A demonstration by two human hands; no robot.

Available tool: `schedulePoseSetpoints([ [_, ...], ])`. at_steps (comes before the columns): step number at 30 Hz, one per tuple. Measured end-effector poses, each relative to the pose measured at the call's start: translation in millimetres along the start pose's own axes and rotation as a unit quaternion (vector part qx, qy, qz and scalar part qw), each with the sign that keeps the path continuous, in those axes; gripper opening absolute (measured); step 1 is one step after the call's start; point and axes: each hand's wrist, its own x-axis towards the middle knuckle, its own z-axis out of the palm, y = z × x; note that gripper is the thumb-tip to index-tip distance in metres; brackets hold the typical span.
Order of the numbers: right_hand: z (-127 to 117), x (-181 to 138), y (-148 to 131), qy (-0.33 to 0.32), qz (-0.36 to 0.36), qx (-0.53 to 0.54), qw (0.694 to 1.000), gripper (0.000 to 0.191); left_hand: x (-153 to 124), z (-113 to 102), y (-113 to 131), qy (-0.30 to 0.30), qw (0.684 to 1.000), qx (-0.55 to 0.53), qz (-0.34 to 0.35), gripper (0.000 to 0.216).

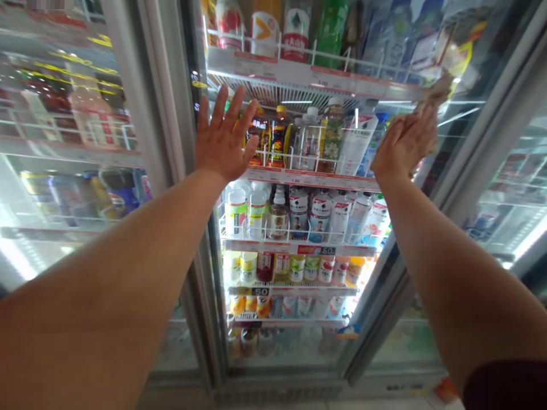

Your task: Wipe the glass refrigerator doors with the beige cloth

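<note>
the bare left hand [224, 139] could leave finger marks, i think, if it presses on the glass door [294, 364]; the loose cloth [427, 117] could slip if the grip becomes weak; both arms reach forward and up, the left with fingers spread wide, the right hand [397, 145] closed around the cloth, near the door's upper right side.

The bare left forearm [162, 245] and right forearm [436, 245] reach forward and upward, well apart. The left hand [224, 139] is raised flat, its 5 digits fanned, back facing the view; the right hand [401, 142] has its fingers curled inward.
</note>
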Motion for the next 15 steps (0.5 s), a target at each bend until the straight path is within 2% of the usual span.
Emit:
schedulePoseSetpoints([
  [1, -0.4, 5.9, -14.8, 0.008, 0.048, -0.009, 0.999, 0.070, 0.3, -1.6, 1.8, -0.002, 1.000, -0.005, -0.019, 0.076],
  [2, -1.9, 8.8, -27.5, -0.001, 0.025, -0.023, 0.999, 0.071, 0.6, -3.7, 4.2, -0.006, 0.999, -0.007, -0.038, 0.074],
  [5, -10.5, 9.4, -49.3, -0.074, -0.168, -0.045, 0.982, 0.071, 0.9, -10.8, 12.3, -0.024, 0.997, -0.013, -0.072, 0.075],
  [7, -15.1, 12.4, -54.1, -0.116, -0.250, -0.041, 0.960, 0.071, 0.8, -14.2, 16.1, -0.026, 0.996, -0.022, -0.077, 0.078],
  [8, -15.6, 15.8, -56.0, -0.119, -0.250, -0.039, 0.960, 0.071, 0.6, -15.1, 17.2, -0.025, 0.996, -0.027, -0.077, 0.079],
  [9, -14.8, 19.7, -58.6, -0.108, -0.219, -0.038, 0.969, 0.072, 0.4, -15.6, 17.7, -0.023, 0.996, -0.031, -0.074, 0.080],
  [12, -8.1, 27.7, -71.7, -0.039, -0.059, -0.034, 0.997, 0.076, 0.5, -14.9, 17.1, -0.016, 0.997, -0.049, -0.064, 0.081],
  [13, -6.2, 27.5, -76.4, -0.030, -0.050, -0.029, 0.998, 0.077, 0.8, -14.3, 16.6, -0.015, 0.997, -0.051, -0.064, 0.081],
  [14, -5.1, 26.0, -80.2, -0.040, -0.083, -0.025, 0.995, 0.078, 1.2, -13.8, 15.9, -0.018, 0.996, -0.050, -0.068, 0.080],
  [15, -5.0, 23.6, -82.8, -0.066, -0.146, -0.022, 0.987, 0.079, 1.6, -13.4, 15.3, -0.021, 0.996, -0.045, -0.073, 0.078],
])
